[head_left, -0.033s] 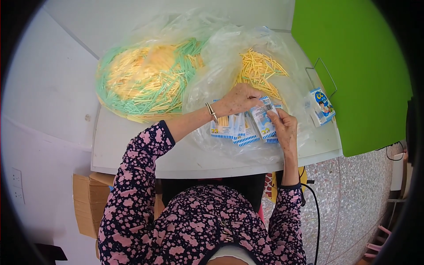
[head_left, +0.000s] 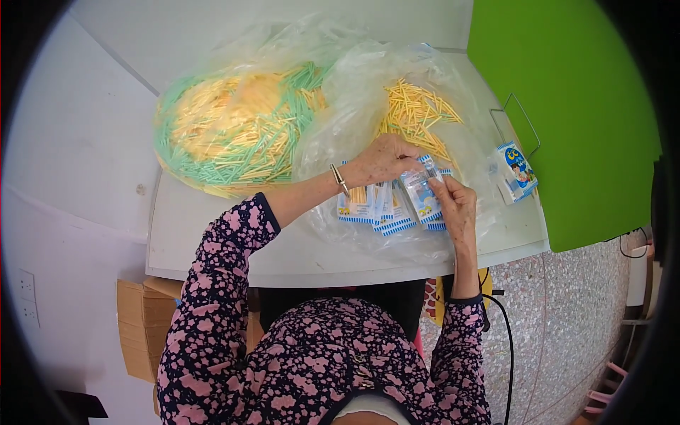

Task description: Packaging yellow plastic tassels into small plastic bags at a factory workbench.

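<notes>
A brown cardboard box (head_left: pixel 134 326) sits at the lower left of the frame. In the upper left, on the white table (head_left: pixel 205 251), is a big clear bag of sticks (head_left: pixel 234 134). They are short and thin, some yellow and some green.

Near the middle, a small pile of blue and white packets (head_left: pixel 361 202) lies on a clear plastic sheet (head_left: pixel 340 117). Yellow sticks show through some of them. The left hand (head_left: pixel 384 159) reaches over the pile. Its fingertips are close together at the top end of one packet (head_left: pixel 423 195), but I can't tell if they pinch it. Loose yellow sticks (head_left: pixel 419 113) lie in a heap just above.

The right hand (head_left: pixel 458 202) pinches that packet's right side between thumb and finger. The step in hand looks like fiddling with the packet's top end. That seems to call for a steady right pinch and a light left touch, as the packet looks thin.

At the right, another blue packet (head_left: pixel 519 170) is near the green board (head_left: pixel 574 127).
</notes>
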Demonstrator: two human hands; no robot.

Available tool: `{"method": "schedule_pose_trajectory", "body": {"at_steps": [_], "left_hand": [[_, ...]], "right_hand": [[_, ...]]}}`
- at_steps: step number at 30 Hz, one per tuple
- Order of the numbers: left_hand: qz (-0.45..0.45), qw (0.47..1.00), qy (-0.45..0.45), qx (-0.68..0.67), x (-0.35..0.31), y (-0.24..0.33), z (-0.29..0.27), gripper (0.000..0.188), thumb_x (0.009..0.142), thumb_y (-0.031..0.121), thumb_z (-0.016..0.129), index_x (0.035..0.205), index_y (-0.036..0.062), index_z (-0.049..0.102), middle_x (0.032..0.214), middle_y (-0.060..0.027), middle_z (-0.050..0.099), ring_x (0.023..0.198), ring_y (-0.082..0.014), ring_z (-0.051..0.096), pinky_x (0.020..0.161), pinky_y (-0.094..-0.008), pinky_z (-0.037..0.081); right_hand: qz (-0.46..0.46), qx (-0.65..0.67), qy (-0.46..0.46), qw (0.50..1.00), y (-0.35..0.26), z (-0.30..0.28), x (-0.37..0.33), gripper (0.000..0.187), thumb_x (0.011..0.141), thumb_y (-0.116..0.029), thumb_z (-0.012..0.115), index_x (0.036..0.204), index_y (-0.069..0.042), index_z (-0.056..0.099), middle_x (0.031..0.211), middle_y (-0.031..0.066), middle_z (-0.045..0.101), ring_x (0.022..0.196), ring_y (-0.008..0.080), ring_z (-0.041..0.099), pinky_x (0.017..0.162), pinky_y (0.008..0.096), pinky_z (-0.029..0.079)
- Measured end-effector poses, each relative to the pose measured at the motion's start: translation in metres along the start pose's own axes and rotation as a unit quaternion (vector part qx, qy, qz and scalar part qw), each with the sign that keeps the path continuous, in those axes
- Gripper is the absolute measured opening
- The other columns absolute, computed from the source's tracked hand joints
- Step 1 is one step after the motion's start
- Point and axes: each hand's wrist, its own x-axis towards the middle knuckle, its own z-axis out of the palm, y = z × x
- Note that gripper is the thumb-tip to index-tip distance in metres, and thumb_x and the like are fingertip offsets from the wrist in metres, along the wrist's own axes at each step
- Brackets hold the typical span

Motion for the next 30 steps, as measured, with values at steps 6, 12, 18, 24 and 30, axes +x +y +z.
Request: {"method": "schedule_pose_trajectory", "body": {"at_steps": [6,12,18,24,30], "left_hand": [[0.014,0.995,-0.086,-0.055,0.027,-0.021,-0.011,0.018,0.081,0.017,0.059,0.076,-0.0012,0.058,0.061,-0.0068,0.05,0.062,-0.0075,0.045,0.058,-0.0268,0.041],[0.063,0.935,0.096,0.335,0.097,-0.07,-0.048,0.018,0.077,0.02,0.055,0.081,0.005,0.064,0.078,-0.0107,0.062,0.078,-0.0258,0.06,0.072,-0.0341,0.047],[-0.003,0.848,-0.011,0.529,0.126,-0.074,-0.018,0.025,0.066,0.021,0.055,0.086,0.0098,0.066,0.106,-0.0152,0.056,0.103,-0.0301,0.048,0.087,-0.0428,0.039],[-0.056,0.839,-0.025,0.541,0.133,-0.074,-0.011,0.042,0.063,0.033,0.058,0.089,-0.0002,0.062,0.104,-0.0165,0.056,0.105,-0.0319,0.047,0.09,-0.0434,0.038],[-0.027,0.785,-0.009,0.619,0.133,-0.078,0.0,0.034,0.068,0.025,0.053,0.092,0.0017,0.062,0.101,-0.0155,0.056,0.097,-0.0279,0.048,0.084,-0.0437,0.035]], "right_hand": [[-0.03,-0.027,0.016,0.999,-0.002,-0.001,-0.004,0.03,0.087,-0.016,0.056,0.063,-0.004,0.044,0.057,-0.0065,0.034,0.055,0.0036,0.028,0.046,0.0219,0.022],[-0.09,-0.067,0.003,0.994,0.008,0.005,0.001,0.027,0.087,-0.013,0.056,0.064,0.0,0.048,0.057,-0.0043,0.039,0.056,0.0044,0.032,0.047,0.0221,0.027],[-0.093,-0.119,0.008,0.989,0.007,0.002,-0.001,0.023,0.084,-0.01,0.058,0.067,0.002,0.049,0.056,0.0009,0.039,0.054,0.0067,0.033,0.048,0.0238,0.03],[-0.119,-0.114,0.014,0.986,0.004,0.004,-0.002,0.024,0.083,-0.01,0.059,0.066,0.003,0.048,0.055,0.0039,0.038,0.051,0.0093,0.033,0.047,0.0248,0.03],[-0.133,-0.13,0.021,0.982,0.005,0.005,-0.002,0.026,0.082,-0.011,0.06,0.065,0.003,0.046,0.054,0.0057,0.036,0.05,0.0118,0.032,0.046,0.0268,0.03]]}}
